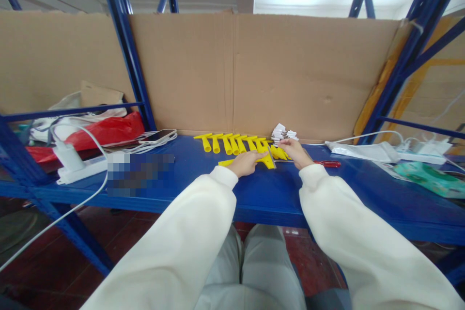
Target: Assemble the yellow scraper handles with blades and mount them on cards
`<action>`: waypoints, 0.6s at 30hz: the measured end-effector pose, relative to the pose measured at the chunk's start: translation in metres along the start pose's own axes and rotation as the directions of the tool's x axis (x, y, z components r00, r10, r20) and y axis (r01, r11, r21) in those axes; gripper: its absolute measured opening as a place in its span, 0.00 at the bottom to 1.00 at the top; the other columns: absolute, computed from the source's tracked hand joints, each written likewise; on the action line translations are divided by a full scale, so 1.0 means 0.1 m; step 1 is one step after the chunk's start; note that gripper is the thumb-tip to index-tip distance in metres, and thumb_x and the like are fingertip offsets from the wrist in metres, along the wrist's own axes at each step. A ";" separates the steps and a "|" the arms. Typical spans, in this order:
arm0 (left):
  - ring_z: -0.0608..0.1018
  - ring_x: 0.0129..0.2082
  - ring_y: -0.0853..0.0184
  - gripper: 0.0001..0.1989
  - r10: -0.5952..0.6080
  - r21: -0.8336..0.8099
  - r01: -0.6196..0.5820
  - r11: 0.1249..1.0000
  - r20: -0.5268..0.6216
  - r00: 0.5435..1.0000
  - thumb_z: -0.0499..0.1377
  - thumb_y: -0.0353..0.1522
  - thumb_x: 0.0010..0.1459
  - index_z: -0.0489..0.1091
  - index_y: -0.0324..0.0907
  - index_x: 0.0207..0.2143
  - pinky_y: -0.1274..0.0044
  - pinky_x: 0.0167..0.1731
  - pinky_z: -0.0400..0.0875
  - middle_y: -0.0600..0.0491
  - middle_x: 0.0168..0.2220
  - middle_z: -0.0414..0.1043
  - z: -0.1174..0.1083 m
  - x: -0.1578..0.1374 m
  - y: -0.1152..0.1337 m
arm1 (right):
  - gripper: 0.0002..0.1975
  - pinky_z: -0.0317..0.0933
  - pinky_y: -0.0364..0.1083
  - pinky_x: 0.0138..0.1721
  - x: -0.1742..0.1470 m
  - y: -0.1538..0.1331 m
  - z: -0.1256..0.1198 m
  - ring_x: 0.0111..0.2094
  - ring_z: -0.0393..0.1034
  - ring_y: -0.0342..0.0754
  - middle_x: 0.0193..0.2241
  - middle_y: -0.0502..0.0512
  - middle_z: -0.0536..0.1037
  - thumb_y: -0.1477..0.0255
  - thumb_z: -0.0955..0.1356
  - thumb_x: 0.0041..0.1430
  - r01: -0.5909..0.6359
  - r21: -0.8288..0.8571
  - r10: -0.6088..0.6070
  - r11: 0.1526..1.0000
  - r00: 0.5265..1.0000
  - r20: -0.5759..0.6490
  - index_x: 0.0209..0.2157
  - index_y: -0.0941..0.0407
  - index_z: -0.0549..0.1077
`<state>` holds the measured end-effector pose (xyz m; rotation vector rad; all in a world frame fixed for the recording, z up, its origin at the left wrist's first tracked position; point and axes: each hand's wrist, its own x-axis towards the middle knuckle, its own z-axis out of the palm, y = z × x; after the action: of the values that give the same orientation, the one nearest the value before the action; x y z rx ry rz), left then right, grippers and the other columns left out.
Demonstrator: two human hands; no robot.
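My left hand (244, 163) is closed around a yellow T-shaped scraper (269, 160). The scraper's handle end juts out left of the hand, and its wide head points right. My right hand (296, 153) has its fingertips drawn together at a small pile of white pieces (279, 131); what they pinch, if anything, is too small to make out. Behind my left hand, several similar yellow scrapers (227, 144) stretch in a row, handles toward me. Smaller yellow pieces (280, 153) lie between my hands. A red-handled screwdriver (329, 163) lies just right of my right hand.
The blue shelf (269, 199) has a cardboard panel (232, 77) along its back. On the left are a phone (159, 136), a power strip (83, 167) with a white cable, and a red bag (109, 133). A white pouch (363, 151) and a green packet (430, 178) lie right.
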<state>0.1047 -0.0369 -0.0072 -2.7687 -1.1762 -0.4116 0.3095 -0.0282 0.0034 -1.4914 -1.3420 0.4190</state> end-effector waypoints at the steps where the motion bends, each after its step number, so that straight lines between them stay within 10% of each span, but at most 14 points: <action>1: 0.76 0.57 0.60 0.30 0.002 0.005 -0.002 1.000 -0.002 1.000 0.52 0.24 0.64 0.61 0.48 0.67 0.73 0.56 0.69 0.47 0.59 0.73 0.01 0.00 -0.01 | 0.04 0.65 0.50 0.48 0.04 0.03 -0.07 0.42 0.73 0.51 0.36 0.57 0.79 0.76 0.67 0.52 0.033 -0.087 -0.038 0.996 0.998 -0.048 0.30 0.57 0.74; 7: 0.76 0.57 0.59 0.29 -0.007 0.008 0.007 1.000 -0.001 1.000 0.51 0.24 0.64 0.64 0.48 0.66 0.72 0.55 0.71 0.46 0.59 0.72 0.00 -0.01 0.00 | 0.18 0.60 0.63 0.55 0.12 0.20 -0.47 0.58 0.65 0.63 0.53 0.60 0.77 0.80 0.65 0.53 0.021 -0.653 -0.042 0.757 0.999 -0.017 0.39 0.51 0.83; 18: 0.75 0.58 0.60 0.28 -0.003 0.008 0.003 1.000 0.014 1.000 0.53 0.27 0.65 0.61 0.44 0.67 0.73 0.56 0.69 0.45 0.61 0.71 0.01 0.01 0.00 | 0.21 0.55 0.63 0.55 0.07 0.20 -0.47 0.61 0.58 0.62 0.59 0.55 0.73 0.78 0.64 0.57 0.083 -0.825 0.120 0.559 0.976 0.179 0.43 0.45 0.84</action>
<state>0.1052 -0.0363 -0.0078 -2.7680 -1.1831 -0.3871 0.3589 -0.0403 0.0078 -2.2918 -1.8374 -0.1097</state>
